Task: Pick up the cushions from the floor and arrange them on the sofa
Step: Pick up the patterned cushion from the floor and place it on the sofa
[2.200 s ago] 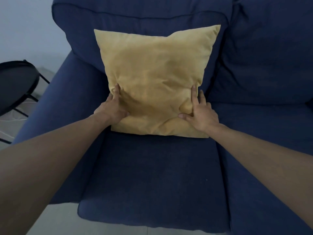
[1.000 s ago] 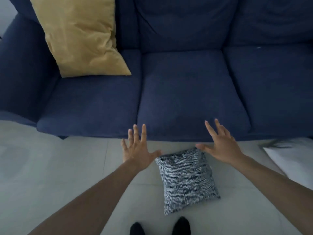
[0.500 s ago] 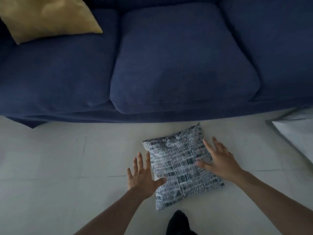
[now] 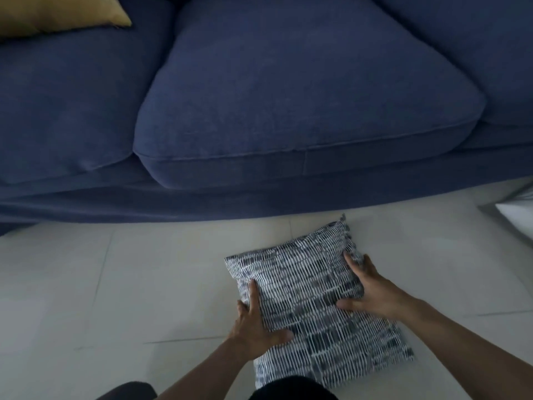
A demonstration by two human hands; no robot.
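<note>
Pale floor tiles (image 4: 86, 284) are carrying the patterned cushion (image 4: 311, 298) near the sofa (image 4: 288, 96). Having just closed in from hovering, the left hand (image 4: 253, 324) and right hand (image 4: 372, 290) are now gripping its edges, so lifting looks next.

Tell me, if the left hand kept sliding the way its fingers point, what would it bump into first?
The left hand points toward the sofa, along the patterned cushion it grips. It would probably slide off that cushion's far corner, cross bare floor, then meet the sofa's front; depth is hard to judge.
</note>
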